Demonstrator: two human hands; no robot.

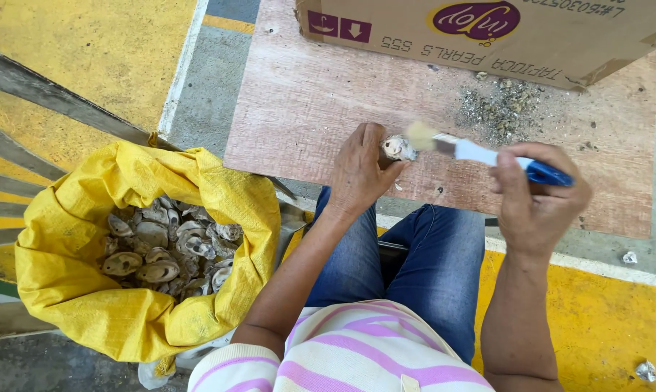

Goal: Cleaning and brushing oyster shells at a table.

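My left hand (358, 173) grips a small pale shell (398, 148) and holds it over a reddish plywood board (299, 101). My right hand (535, 199) holds a brush with a blue and white handle (487, 156). The brush's pale bristles (420, 135) are blurred and touch the shell. To my left an open yellow woven sack (74, 290) holds several grey-brown shells (164, 250).
A brown cardboard box (560, 40) lies along the board's far edge. A pile of grey grit (498, 109) sits on the board by the box. My legs in blue jeans (422, 261) are below the hands. The floor is grey concrete with yellow painted areas (88, 51).
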